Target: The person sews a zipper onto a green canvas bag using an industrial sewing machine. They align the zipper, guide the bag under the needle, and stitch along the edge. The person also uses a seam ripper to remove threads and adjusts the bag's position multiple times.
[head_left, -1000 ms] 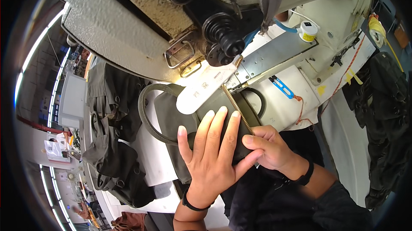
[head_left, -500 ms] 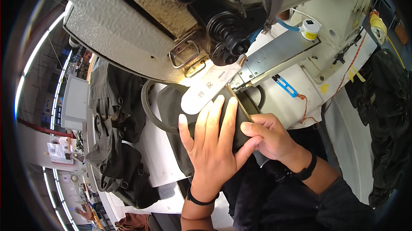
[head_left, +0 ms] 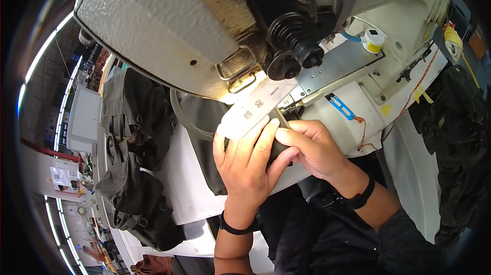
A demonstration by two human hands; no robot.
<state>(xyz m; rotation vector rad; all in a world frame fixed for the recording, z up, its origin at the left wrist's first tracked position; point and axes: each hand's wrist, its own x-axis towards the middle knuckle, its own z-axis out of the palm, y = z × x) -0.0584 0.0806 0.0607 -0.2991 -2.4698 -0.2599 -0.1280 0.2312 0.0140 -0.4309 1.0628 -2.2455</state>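
Note:
My left hand [head_left: 244, 165] lies with its fingers stretched out on a dark olive fabric piece [head_left: 205, 166], fingertips at the edge of a white round-ended strip [head_left: 249, 114] with small printed marks. Beside it, my right hand [head_left: 318, 151] pinches the fabric's edge along a brass-toothed zipper [head_left: 282, 117] between thumb and fingers. The zipper's far end meets the metal plate under the sewing machine head [head_left: 158, 35]. A dark fabric loop [head_left: 190, 121] curves out at the left. The needle is hidden behind the machine head.
Olive bags [head_left: 135, 173] are heaped along the left of the white table [head_left: 189, 203]. Blue thread snips [head_left: 341, 107] on an orange cord rest at the right. A white round-topped container [head_left: 373, 41] stands on the machine bed [head_left: 337, 63]. Dark fabric [head_left: 460, 157] hangs at far right.
My right hand has moved up along the zipper toward the machine, and less of the zipper shows. My left hand has also come closer to the white strip. The whole view has shifted slightly.

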